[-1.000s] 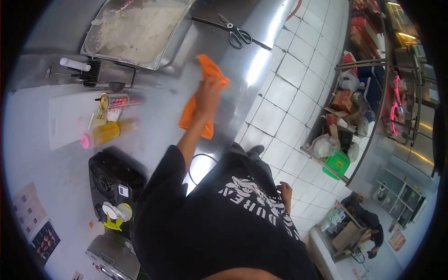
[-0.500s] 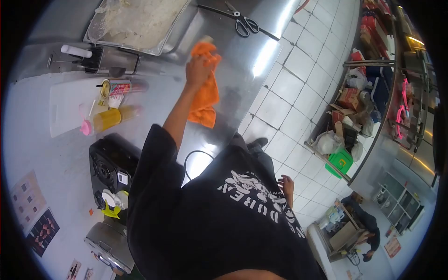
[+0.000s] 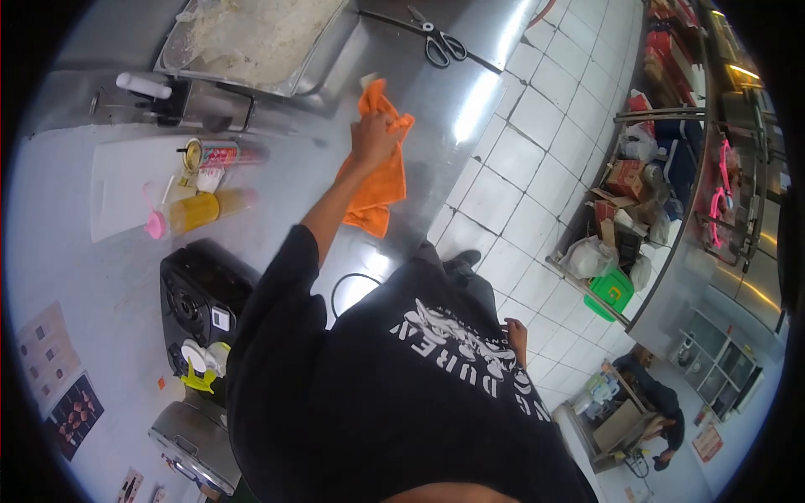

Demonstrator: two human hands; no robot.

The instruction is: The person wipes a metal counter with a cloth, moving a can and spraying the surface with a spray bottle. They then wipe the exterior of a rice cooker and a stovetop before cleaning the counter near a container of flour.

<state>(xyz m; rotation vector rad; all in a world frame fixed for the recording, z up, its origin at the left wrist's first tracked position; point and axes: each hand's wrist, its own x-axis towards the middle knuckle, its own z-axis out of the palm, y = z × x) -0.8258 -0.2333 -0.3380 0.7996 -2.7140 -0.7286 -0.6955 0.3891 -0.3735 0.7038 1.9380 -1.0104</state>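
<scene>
My left hand point(image 3: 375, 141) is closed on an orange cloth point(image 3: 377, 189), bunched at the fingers and spread below them on the steel counter point(image 3: 432, 109). A small pale item point(image 3: 369, 80) lies at the cloth's upper end; I cannot make out what it is. Down beside my body, my right hand point(image 3: 516, 335) hangs over the floor, with its fingers loosely bent and nothing visible in it. Black-handled scissors point(image 3: 438, 44) lie on the steel beyond the cloth. Left of the cloth is a large metal tray point(image 3: 312, 52) with whitish residue.
A white board point(image 3: 117, 189), a yellow-filled bottle point(image 3: 197, 214) and a can point(image 3: 220, 153) are at the left. Nearer are a black stove point(image 3: 189, 293) and a steel pot point(image 3: 189, 436). Loaded shelving point(image 3: 629, 176) stands right; another person point(image 3: 658, 398) is at lower right.
My left hand and the orange cloth have shifted a little to the right and slightly down over the steel surface. The fingers of my right hand look a little more drawn together.
</scene>
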